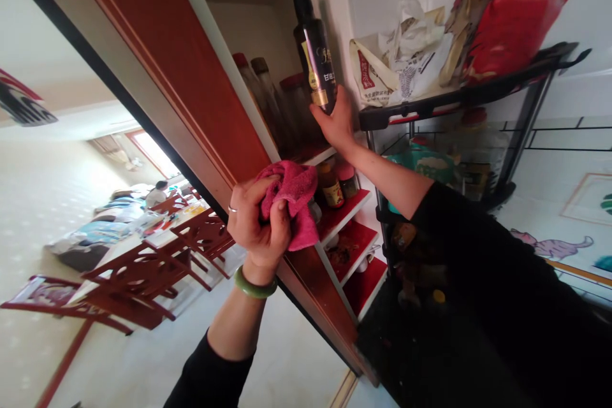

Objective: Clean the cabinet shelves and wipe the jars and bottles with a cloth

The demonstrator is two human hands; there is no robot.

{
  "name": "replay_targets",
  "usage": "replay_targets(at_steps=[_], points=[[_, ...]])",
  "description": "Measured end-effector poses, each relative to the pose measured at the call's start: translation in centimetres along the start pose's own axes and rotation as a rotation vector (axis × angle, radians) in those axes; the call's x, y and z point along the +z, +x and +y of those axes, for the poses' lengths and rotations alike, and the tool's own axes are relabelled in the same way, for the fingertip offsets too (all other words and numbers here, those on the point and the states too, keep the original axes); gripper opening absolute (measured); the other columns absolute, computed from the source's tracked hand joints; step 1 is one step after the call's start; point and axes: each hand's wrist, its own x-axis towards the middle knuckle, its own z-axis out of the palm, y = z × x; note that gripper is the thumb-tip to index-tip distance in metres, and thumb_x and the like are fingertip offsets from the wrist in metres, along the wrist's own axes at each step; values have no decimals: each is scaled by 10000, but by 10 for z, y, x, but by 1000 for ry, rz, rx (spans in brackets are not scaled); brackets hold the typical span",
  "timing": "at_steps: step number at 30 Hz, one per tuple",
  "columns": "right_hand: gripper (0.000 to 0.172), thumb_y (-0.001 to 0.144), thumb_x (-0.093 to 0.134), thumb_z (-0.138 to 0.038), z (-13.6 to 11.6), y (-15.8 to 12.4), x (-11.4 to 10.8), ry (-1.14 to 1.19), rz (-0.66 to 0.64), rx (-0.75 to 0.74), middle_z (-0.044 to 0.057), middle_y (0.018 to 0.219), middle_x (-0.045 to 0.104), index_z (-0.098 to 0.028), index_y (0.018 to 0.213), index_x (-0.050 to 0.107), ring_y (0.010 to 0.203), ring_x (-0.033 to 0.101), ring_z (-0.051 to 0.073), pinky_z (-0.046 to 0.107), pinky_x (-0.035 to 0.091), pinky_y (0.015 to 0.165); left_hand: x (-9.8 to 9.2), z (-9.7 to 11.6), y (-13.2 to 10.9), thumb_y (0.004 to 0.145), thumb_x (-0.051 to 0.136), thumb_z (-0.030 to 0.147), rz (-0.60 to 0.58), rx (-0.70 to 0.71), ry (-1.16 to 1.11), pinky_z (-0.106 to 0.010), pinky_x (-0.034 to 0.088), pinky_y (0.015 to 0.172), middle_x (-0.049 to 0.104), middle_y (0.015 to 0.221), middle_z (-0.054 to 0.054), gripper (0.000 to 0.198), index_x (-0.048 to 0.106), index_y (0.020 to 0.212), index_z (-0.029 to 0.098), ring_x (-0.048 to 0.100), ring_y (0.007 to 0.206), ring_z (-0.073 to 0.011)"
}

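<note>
My left hand (258, 220), with a ring and a green bangle, is closed around a bunched pink cloth (299, 197) in front of the wooden door frame. Higher up, my right hand (337, 121) grips the lower end of a dark glass bottle (313, 51) with a black cap and gold label. The bottle leans slightly at the front of the upper cabinet shelf; my hand hides its base, so I cannot tell whether it touches the shelf. Behind it stand several bottles and a red-lidded jar (291, 102).
Small jars (333, 185) sit on the red-lined lower shelves (356, 242). At right, a black rack (430, 105) carries plastic bags (406, 54) and a red package (521, 13). Beyond the door frame (191, 76) are a long dining table, wooden chairs (129, 287) and a person (157, 194).
</note>
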Motion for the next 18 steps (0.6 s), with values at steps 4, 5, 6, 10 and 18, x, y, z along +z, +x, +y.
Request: replay_targets(at_steps=[4,5,6,10,18], points=[[577,1016,615,-573,-22,-28,-37,150,-26,-133,124,1360,629,-233,1453,456,1396,559,297,559,445,1229,2,-2,1,1010,615,481,-17,-23,11,-412,510,974,717,1045,-90,348,730,1150,185,687,1008,-246],[573,1005,631,-580,-29,-40,-53,190,-37,-124,111,1338,645,-243,1438,466,1364,585,294,555,468,1213,3,0,3,1012,610,494,-26,-31,14,-415,508,991,718,1062,-95,362,729,1151,182,685,1032,-251],[572,997,647,-579,-37,-55,-71,224,-53,-103,100,1318,658,-246,1427,471,1328,611,292,555,491,1193,4,3,6,1017,600,505,-30,-42,14,-417,505,1005,717,1078,-100,375,727,1152,180,682,1054,-254],[570,950,725,-518,-58,-137,-156,250,-145,15,77,1274,683,-258,1403,497,1233,665,283,526,545,1135,18,34,6,1062,541,498,48,-146,-93,-406,484,1075,697,1123,-92,375,703,1172,178,652,1133,-240],[650,805,855,-398,-8,-350,-273,85,-190,497,58,1168,708,-239,1347,533,1044,688,239,412,596,967,76,149,-104,1047,582,509,-248,-856,-674,-303,520,1008,714,1094,-33,329,695,1140,215,671,1052,-177]])
